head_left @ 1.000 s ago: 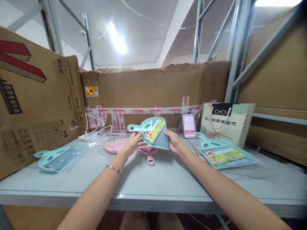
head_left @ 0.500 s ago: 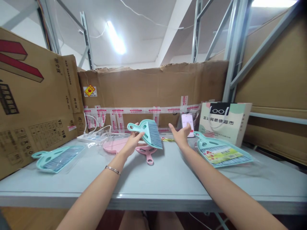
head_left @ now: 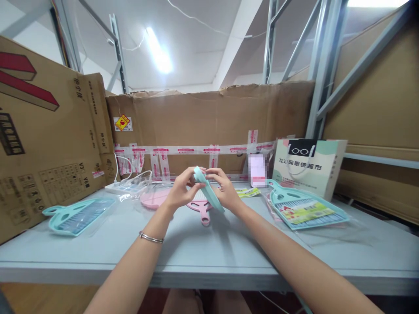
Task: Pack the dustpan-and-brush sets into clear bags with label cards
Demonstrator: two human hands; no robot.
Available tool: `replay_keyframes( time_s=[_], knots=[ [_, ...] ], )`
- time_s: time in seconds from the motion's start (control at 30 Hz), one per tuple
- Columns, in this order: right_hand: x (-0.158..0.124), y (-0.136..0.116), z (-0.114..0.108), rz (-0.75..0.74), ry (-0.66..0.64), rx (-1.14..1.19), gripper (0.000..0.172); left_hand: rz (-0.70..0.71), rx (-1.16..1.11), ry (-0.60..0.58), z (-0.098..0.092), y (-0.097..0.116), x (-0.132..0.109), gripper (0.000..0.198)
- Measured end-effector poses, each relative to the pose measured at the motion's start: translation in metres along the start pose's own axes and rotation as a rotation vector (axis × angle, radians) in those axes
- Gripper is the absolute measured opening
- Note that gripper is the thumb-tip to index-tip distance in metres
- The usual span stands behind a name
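Observation:
A mint-green dustpan and brush set [head_left: 209, 194] is held up above the middle of the table, turned nearly edge-on, so its bristles are hidden. My left hand [head_left: 185, 188] is closed on its upper handle end, thumb in front. On the other side, my right hand [head_left: 226, 192] grips it with bent fingers near the top; some fingertips are hidden behind it. Below and behind the hands lies a pink brush [head_left: 204, 218] with pale bristles, its handle toward me. A rounded pink piece [head_left: 153, 199] rests left of it, partly behind my left wrist.
Another mint dustpan set [head_left: 81, 216] in clear plastic lies at left; one with a printed card [head_left: 306, 211] lies at right. A phone [head_left: 257, 170], a paper bag [head_left: 307, 168], a power strip [head_left: 126, 187] and a large carton [head_left: 196, 117] stand along the back.
My right hand has come in from the right and taken hold of the dustpan set. The set has turned from showing its bristles to nearly edge-on.

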State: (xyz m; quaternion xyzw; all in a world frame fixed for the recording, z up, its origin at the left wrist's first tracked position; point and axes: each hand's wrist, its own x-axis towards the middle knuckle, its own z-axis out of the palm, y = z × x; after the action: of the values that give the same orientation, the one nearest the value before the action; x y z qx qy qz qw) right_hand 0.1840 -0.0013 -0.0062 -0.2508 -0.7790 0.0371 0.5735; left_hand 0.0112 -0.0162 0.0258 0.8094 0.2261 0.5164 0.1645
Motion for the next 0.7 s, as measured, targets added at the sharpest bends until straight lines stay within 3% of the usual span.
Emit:
replay_keyframes(
  time_s=[0.1,0.17,0.2,0.3,0.4,0.5,0.6,0.7],
  knots=[
    [0.006,-0.008,-0.003,0.045,0.144,-0.012,0.014,-0.036,0.043,0.223,-0.011,0.003,-0.003,0.019],
    [0.008,-0.008,-0.007,0.104,0.221,0.046,0.013,-0.041,0.011,0.304,-0.019,0.004,-0.003,0.019],
    [0.009,-0.008,-0.007,0.123,0.216,0.093,0.013,-0.033,-0.010,0.283,-0.021,0.005,-0.003,0.024],
    [0.007,-0.010,-0.004,0.077,0.057,0.193,0.009,0.017,-0.037,0.051,-0.019,0.009,-0.001,0.052],
    [0.003,-0.016,0.006,0.007,0.007,0.158,0.007,0.061,-0.002,-0.079,-0.007,0.016,0.001,0.039],
    [0.002,-0.022,0.010,-0.012,0.028,0.114,0.006,0.094,0.064,-0.046,-0.001,0.019,0.002,0.026],
    [0.005,-0.025,0.001,-0.041,0.076,0.086,0.005,0.136,0.154,0.041,-0.010,0.016,0.001,0.028],
    [0.009,-0.022,-0.014,0.015,0.312,0.009,0.009,0.177,0.286,0.323,-0.036,0.008,-0.002,0.029]
  ],
)
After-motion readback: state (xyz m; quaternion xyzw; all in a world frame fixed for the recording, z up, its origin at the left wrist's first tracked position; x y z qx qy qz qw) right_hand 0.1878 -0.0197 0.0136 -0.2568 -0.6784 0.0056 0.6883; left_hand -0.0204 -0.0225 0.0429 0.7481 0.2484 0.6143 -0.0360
